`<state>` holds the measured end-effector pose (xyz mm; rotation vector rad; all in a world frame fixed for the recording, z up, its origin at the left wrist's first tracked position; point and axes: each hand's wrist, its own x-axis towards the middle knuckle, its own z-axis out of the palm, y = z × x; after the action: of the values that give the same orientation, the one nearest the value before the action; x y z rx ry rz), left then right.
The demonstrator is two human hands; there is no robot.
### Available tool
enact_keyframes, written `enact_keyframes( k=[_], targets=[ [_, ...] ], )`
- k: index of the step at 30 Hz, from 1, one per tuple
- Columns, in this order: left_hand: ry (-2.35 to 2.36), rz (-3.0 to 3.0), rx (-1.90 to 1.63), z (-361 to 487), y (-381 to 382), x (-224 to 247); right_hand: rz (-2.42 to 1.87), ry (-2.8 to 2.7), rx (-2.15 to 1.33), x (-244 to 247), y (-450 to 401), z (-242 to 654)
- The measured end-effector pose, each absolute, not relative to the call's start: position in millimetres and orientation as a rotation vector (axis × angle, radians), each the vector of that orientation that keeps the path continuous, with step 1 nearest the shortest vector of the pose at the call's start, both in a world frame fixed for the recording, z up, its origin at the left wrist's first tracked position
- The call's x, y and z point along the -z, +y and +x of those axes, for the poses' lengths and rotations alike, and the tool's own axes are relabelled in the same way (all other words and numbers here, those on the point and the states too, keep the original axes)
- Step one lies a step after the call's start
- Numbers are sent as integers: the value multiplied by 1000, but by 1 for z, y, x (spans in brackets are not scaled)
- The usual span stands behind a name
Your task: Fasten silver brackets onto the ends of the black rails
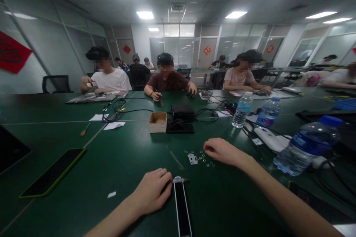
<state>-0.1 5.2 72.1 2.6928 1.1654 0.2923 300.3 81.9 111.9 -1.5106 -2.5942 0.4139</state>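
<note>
A narrow bar with a black face and white edges [182,207] lies on the green table, running toward me. My left hand [152,189] is closed at its far end, fingertips against a small metal fitting [179,180] there. My right hand [221,150] is held low over the table, its fingers curled together and pointing left; whatever they pinch, if anything, is hidden. Several small metal pieces [204,156] are scattered just left of and below those fingers. Beside them lies a flat silver plate with holes [192,159]. A thin clear strip [177,160] rests farther left.
An open cardboard box [157,123] stands ahead beside a black box-shaped device [182,113]. Water bottles [308,144] and a white power strip [271,139] are at right. A green-edged dark panel [54,172] and a screwdriver [85,130] lie left. Other people sit across the table.
</note>
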Motion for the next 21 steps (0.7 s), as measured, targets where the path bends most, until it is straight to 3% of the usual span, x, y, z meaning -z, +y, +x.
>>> enact_keyframes(
  k=[21],
  targets=[
    [1182, 2716, -277, -1, 5, -69, -1945, -2462, -755, -99, 85, 291]
  ],
)
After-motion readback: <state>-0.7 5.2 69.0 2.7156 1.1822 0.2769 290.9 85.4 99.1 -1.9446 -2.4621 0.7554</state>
